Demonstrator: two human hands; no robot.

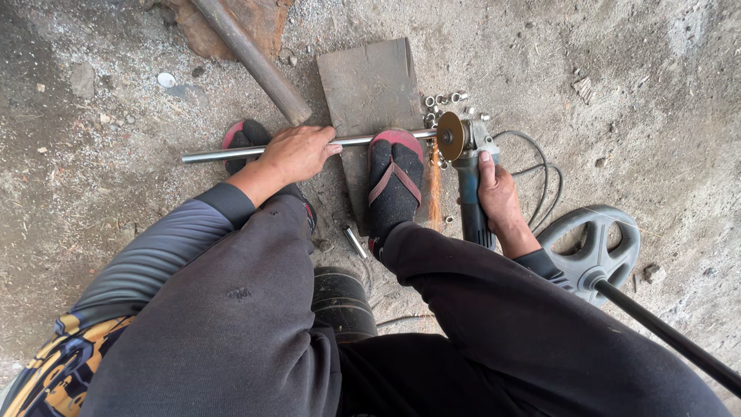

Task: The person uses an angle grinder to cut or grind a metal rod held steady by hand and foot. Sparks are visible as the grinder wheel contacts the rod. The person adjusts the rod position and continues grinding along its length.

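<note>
Left hand [297, 153]: palm down, pressing and gripping the steel rod [262, 150].
Right hand [498, 199]: clenched round the angle grinder [468, 181] body; disc [451, 135] at the rod's right end, sparks falling.
Rod: lies across a grey block [370, 85], pinned by a sandalled foot [394, 181]; stiff, smooth, probably hot near the cut. Hold well left.
Cut pieces [444, 99]: small, possibly short rings, behind the disc.
Floor [656, 93]: gritty concrete, dusty.
</note>
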